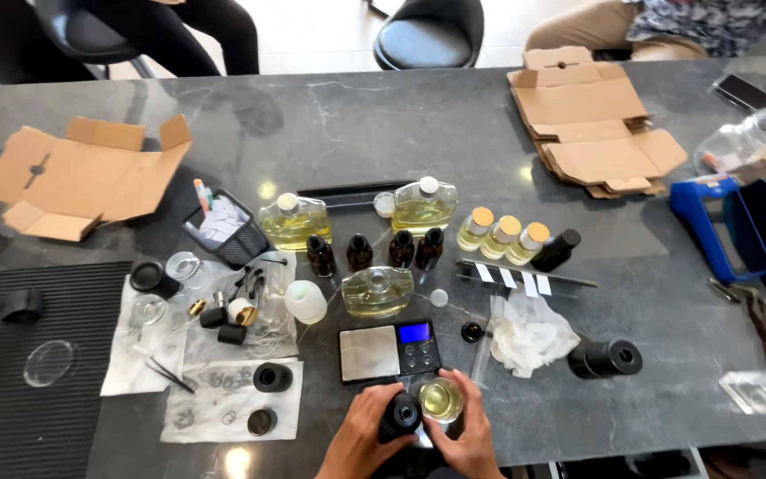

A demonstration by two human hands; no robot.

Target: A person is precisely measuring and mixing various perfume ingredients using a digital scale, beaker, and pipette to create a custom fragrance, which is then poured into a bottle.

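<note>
At the near edge of the table my left hand (pixel 361 435) grips a small black cylindrical cap or bottle (pixel 400 415). My right hand (pixel 467 430) holds a small round glass bottle of yellow liquid (pixel 441 399) right beside it, the two items touching. Just beyond the hands lies a small digital scale (pixel 389 350) with a steel pan and a lit blue display.
Behind the scale stand several glass bottles of yellow liquid (pixel 423 206), dark dropper bottles (pixel 359 252) and gold-capped vials (pixel 501 236). A crumpled white cloth (pixel 529 335) and black cylinder (pixel 609 358) lie right. Paper sheets with small parts (pixel 223 390) lie left; flat cardboard boxes (pixel 591 120) sit farther back.
</note>
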